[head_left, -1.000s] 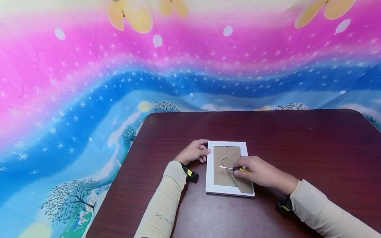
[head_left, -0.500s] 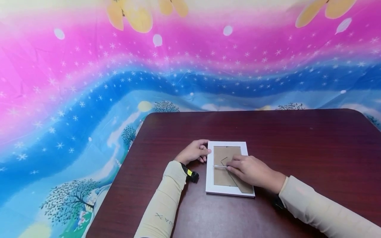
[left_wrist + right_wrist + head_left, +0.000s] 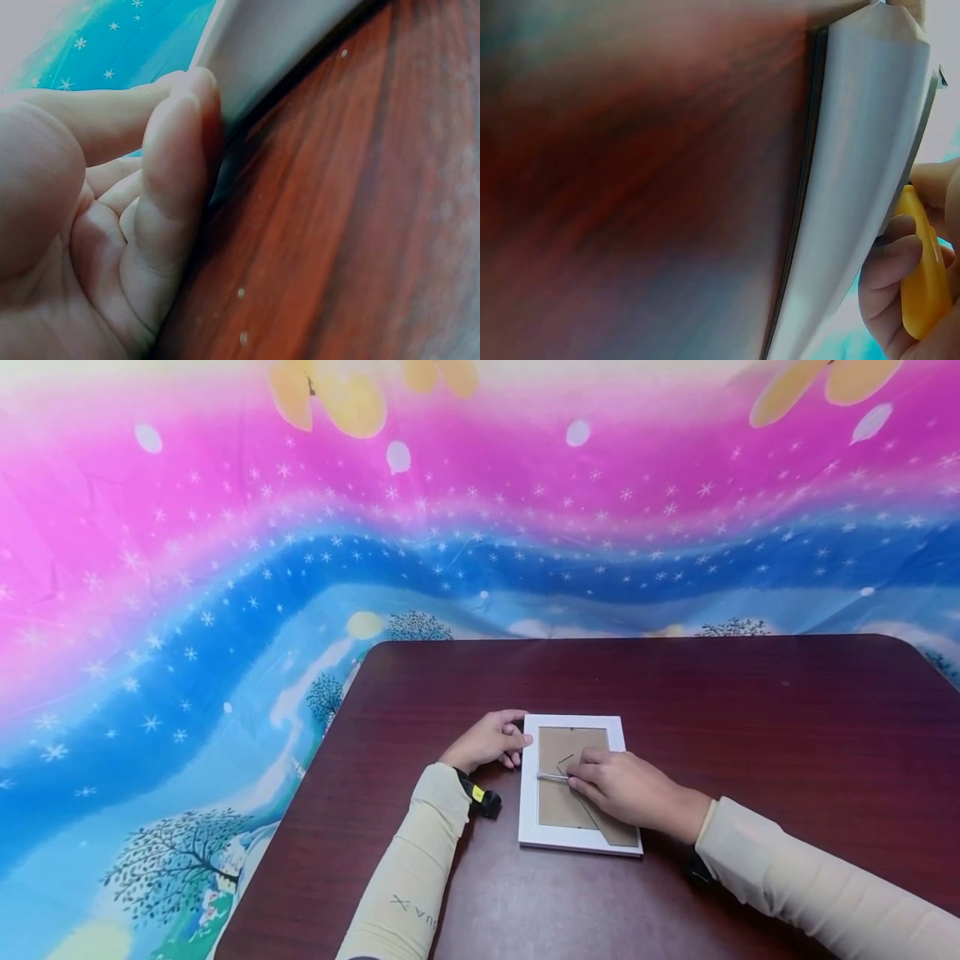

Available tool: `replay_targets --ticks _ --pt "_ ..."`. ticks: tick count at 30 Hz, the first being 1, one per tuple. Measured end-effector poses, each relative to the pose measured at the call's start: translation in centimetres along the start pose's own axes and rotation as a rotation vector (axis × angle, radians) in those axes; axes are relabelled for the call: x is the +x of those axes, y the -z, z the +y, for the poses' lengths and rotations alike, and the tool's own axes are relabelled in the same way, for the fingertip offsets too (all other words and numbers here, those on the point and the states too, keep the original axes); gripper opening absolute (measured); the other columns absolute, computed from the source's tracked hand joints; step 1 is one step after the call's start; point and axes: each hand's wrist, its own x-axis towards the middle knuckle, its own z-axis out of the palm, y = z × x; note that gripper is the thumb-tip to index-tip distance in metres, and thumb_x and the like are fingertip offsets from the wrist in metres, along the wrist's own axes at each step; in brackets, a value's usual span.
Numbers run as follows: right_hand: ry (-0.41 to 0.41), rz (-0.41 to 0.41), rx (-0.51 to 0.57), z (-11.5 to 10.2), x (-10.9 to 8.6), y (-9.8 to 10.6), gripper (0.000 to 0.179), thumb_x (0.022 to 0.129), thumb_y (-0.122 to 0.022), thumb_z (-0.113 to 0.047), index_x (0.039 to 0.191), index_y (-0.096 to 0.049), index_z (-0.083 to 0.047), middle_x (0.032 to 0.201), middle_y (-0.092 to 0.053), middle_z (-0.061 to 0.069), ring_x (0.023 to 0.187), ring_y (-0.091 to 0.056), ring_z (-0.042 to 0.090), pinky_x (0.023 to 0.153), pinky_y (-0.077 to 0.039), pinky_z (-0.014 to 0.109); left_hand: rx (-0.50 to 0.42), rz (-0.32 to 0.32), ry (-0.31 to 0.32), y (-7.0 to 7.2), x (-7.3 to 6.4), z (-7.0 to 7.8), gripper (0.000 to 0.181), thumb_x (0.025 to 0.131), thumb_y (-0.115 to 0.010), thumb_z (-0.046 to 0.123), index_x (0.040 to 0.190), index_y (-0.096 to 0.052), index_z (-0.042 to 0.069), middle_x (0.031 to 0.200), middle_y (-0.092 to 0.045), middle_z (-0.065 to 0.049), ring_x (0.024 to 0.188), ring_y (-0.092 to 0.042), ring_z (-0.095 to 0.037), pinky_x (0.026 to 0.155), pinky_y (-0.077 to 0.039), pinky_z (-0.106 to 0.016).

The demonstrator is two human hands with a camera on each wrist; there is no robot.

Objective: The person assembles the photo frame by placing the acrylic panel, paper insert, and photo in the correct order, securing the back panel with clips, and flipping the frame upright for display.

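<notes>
A white picture frame (image 3: 529, 810) lies back side up on the table, its brown backing board (image 3: 558, 810) and slanted stand leg (image 3: 617, 833) showing. My left hand (image 3: 487, 743) holds the frame's left edge near the far corner, thumb tip over the rim and the lower fingers curled beside it. In my right hand (image 3: 630, 789) is a screwdriver, whose yellow handle (image 3: 924, 277) shows in the right wrist view. Its metal shaft (image 3: 553, 776) points left across the backing, the tip right at the inner left edge of the frame. In the head view the handle is hidden under my fingers.
The dark red-brown wooden table (image 3: 720, 702) stretches behind and to both sides of the frame. Past its far edge hangs a pink and blue patterned cloth (image 3: 480, 527). Black wrist devices (image 3: 480, 797) sit at both cuffs.
My right hand has moved left over the backing, bringing the screwdriver tip from mid-board to the frame's inner left edge. My left hand and the picture frame have stayed put.
</notes>
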Motion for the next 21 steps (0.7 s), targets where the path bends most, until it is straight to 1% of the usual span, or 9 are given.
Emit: replay_targets --ticks 6,12,18,21 --pt "0.032 0.012 -0.01 -0.13 0.05 -0.14 0.012 0.091 -0.069 -0.019 0.097 -0.074 -0.011 0.081 -0.052 -0.01 0.061 -0.05 0.003 0.052 -0.046 0.025 0.009 0.002 0.004 0.0 -0.09 0.15 0.062 0.094 -0.066 0.014 0.148 -0.037 0.003 0.079 -0.064 -0.011 0.058 -0.061 -0.02 0.055 -0.056 -0.033" --pt "0.078 0.033 -0.05 -0.39 0.05 -0.09 0.016 0.089 -0.071 -0.018 0.101 -0.074 -0.008 0.082 -0.053 -0.006 0.06 -0.053 0.006 0.05 -0.047 0.025 0.001 -0.002 0.003 0.03 -0.07 0.21 0.063 0.094 -0.066 0.014 0.148 -0.037 0.003 0.078 -0.064 -0.011 0.058 -0.061 -0.02 0.055 -0.056 -0.033" --pt "0.114 0.071 -0.087 -0.43 -0.01 -0.32 0.014 0.086 -0.074 -0.016 0.096 -0.075 -0.007 0.076 -0.045 -0.007 0.052 -0.047 0.006 0.043 -0.041 0.022 -0.003 -0.011 -0.003 0.02 -0.04 0.2 0.063 0.094 -0.066 0.012 0.149 -0.036 0.003 0.078 -0.063 -0.011 0.059 -0.061 -0.02 0.055 -0.057 -0.033" --pt "0.141 0.092 -0.089 -0.4 -0.04 -0.56 0.011 0.084 -0.075 -0.014 0.092 -0.074 -0.007 0.075 -0.044 -0.007 0.051 -0.045 0.005 0.042 -0.04 0.021 -0.004 -0.008 0.0 0.06 -0.07 0.11 0.063 0.094 -0.066 0.012 0.149 -0.036 0.003 0.078 -0.063 -0.011 0.058 -0.061 -0.019 0.055 -0.057 -0.033"
